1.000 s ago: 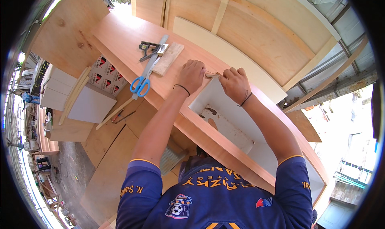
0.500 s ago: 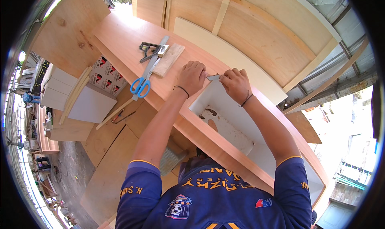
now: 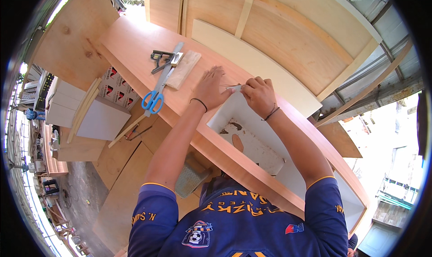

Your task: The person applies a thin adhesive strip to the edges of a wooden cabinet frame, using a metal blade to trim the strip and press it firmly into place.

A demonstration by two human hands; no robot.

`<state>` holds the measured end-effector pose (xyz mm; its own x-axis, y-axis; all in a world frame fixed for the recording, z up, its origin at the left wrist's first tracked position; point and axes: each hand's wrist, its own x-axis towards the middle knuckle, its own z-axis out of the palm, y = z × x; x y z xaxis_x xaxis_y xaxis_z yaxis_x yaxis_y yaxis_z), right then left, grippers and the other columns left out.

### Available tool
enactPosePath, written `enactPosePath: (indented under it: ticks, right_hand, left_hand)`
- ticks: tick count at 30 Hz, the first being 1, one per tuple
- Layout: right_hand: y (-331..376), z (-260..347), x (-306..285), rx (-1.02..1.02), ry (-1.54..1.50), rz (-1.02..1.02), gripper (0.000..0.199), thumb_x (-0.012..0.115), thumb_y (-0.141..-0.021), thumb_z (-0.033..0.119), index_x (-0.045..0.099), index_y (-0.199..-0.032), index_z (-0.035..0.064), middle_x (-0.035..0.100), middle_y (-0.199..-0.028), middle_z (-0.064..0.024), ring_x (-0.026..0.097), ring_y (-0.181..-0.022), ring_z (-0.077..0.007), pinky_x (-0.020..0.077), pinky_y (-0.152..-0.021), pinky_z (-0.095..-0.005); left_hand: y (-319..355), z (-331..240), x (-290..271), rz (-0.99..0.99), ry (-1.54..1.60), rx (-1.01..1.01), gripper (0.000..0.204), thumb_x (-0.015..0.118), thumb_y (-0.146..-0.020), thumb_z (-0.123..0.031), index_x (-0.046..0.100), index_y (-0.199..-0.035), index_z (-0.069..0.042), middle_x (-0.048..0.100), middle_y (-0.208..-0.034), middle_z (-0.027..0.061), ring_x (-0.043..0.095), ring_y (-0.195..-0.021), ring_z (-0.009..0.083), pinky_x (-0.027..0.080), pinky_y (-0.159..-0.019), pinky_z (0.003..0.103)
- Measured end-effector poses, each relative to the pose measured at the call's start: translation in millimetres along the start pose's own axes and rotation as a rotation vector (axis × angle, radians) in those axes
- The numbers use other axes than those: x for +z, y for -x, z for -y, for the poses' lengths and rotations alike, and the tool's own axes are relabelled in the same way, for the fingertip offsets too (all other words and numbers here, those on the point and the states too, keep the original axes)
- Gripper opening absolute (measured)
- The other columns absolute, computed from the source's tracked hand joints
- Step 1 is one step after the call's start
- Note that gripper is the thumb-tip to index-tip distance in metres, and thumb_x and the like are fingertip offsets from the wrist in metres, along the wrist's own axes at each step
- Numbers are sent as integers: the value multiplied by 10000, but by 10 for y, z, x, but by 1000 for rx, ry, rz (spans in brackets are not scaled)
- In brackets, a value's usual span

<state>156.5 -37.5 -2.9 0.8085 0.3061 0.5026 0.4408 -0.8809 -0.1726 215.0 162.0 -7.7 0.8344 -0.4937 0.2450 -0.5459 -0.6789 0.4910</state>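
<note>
My left hand (image 3: pixel 210 87) lies flat, fingers spread, on a peach-coloured laminated panel (image 3: pixel 135 40), right at the far corner of a rectangular cut-out (image 3: pixel 252 140). Just beside it, my right hand (image 3: pixel 258 95) pinches a small grey tool (image 3: pixel 235 89) at that same corner. A thin line or strip (image 3: pixel 227 85) runs from the tool under my left fingertips; I cannot make out what it is. Both hands wear thin dark wristbands.
Blue-handled scissors (image 3: pixel 153 99), a metal square (image 3: pixel 161 59) and a pale wood block (image 3: pixel 183 69) lie on the panel left of my hands. Plywood sheets (image 3: pixel 270 31) lean behind. Stacked boards (image 3: pixel 85 117) and boxes (image 3: pixel 114 86) sit lower left.
My hands have drawn slightly closer together at the cut-out's corner. The tools on the panel have not moved.
</note>
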Motion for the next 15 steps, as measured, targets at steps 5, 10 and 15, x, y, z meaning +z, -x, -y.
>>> enactPosePath:
  ticks: [5, 10, 15]
  right_hand:
    - [5, -8, 8, -29, 15, -25, 37, 667, -793, 170, 645, -784, 141, 583, -824, 33, 553, -856, -157, 374, -737, -358]
    - [1, -9, 26, -34, 0, -24, 56, 673, -801, 184, 645, -785, 138, 577, -817, 34, 548, -839, -154, 376, -713, -344]
    - [-10, -23, 13, -37, -11, -31, 87, 673, -810, 216, 644, -776, 141, 564, -805, 34, 545, -829, -153, 376, -706, -343]
  left_hand:
    - [-44, -13, -74, 109, 62, -60, 796, 672, -825, -432, 325, -1389, 8, 504, -1358, 143, 273, -1410, 264, 194, -1165, 419]
    - [-51, 18, -61, 107, 42, -76, 806, 677, -819, -435, 315, -1397, -6, 509, -1360, 131, 264, -1415, 254, 179, -1168, 417]
    - [-71, 15, -87, 134, 51, -73, 818, 672, -822, -435, 296, -1408, -5, 502, -1368, 127, 251, -1422, 245, 160, -1172, 421]
